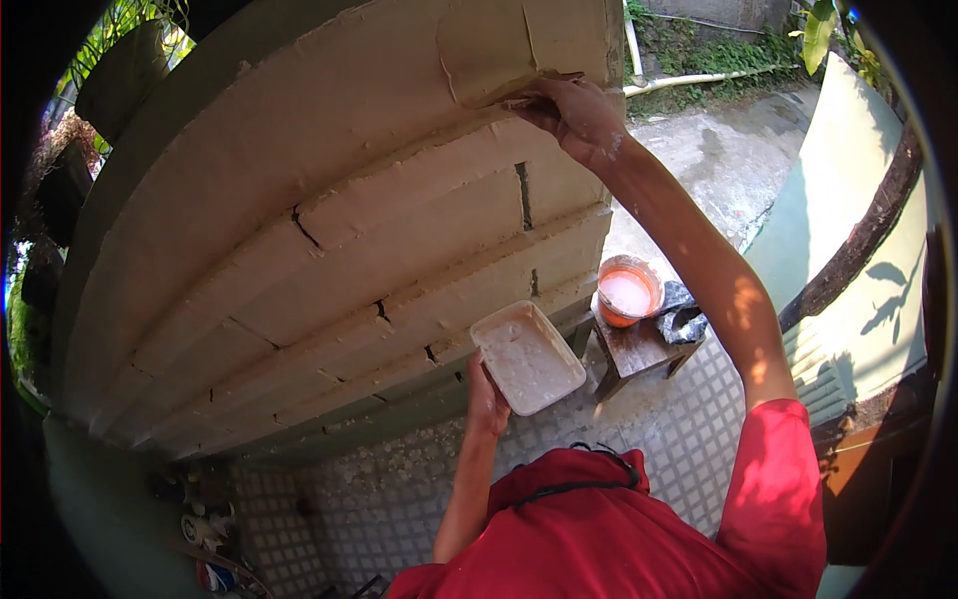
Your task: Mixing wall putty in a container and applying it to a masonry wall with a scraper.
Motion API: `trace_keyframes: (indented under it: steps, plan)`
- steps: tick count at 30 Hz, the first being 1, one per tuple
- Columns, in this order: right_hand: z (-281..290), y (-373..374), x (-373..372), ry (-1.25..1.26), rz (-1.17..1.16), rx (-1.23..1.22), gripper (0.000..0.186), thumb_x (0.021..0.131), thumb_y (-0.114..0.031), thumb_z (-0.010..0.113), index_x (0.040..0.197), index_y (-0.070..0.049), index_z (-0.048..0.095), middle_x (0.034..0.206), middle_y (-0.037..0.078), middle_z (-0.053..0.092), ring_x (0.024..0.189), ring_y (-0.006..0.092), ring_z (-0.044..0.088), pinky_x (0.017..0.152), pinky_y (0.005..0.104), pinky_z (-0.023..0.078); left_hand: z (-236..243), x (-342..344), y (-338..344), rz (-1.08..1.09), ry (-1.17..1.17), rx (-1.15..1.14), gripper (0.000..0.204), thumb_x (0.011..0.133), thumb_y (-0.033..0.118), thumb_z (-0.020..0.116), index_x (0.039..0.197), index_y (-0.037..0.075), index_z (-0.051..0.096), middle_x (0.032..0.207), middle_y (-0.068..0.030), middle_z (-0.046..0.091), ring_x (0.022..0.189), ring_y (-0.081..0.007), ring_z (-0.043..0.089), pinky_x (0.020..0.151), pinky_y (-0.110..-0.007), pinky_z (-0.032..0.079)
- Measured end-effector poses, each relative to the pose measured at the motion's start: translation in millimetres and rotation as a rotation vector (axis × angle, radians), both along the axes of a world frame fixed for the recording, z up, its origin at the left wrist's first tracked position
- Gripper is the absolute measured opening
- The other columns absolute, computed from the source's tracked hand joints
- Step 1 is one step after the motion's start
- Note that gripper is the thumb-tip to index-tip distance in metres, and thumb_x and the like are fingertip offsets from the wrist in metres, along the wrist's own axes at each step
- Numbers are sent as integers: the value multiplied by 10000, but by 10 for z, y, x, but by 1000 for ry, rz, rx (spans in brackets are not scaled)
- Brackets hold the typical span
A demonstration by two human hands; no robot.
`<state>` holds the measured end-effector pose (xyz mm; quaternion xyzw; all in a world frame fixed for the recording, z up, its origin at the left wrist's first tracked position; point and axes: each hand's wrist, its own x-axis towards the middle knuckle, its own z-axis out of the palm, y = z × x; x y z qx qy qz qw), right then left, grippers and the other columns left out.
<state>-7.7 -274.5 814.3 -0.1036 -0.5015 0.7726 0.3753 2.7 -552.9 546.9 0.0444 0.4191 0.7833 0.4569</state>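
Note:
My left hand (486,401) grips a shallow rectangular cream tray (576,373) by its left side. Whitish paste lies across the tray's inside. My right hand (579,115) is raised to the upper wall, its fingers closed around a thin flat blade that they mostly hide, so its exact kind cannot be told. The blade is against the pale wall (399,215), beside a damp-looking smeared patch (489,50). Rough ridges run along the wall in rows, with dark gaps between some blocks.
Below my right forearm, an orange bucket (631,317) of pale liquid stands on a small wooden stool (639,352), next to a crumpled dark plastic bag (684,317). Patterned tiles (399,489) cover the floor. A light-coloured curved wall (848,190) rises at the right.

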Motion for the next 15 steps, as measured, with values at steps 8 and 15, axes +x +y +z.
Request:
trace_keyframes:
  steps: [8, 15]
  plan:
    - [-192, -266, -186, 52, -100, -46, 171, 930, -21, 564, 1079, 61, 577, 985, 148, 667, 821, 223, 687, 757, 279, 620, 48, 23, -83, 8, 15, -7, 577, 1000, 502, 305, 1352, 71, 457, 1298, -52, 572, 1191, -199, 559, 1015, -355, 449]
    - [293, -65, -481, 104, -39, -55, 198, 925, -3, 551, 1029, 166, 548, 971, 235, 650, 824, 296, 687, 709, 321, 634, 32, 10, -177, 35, 19, -38, 599, 989, 527, 309, 1354, 76, 459, 1301, -48, 573, 1177, -196, 572, 1000, -354, 462]
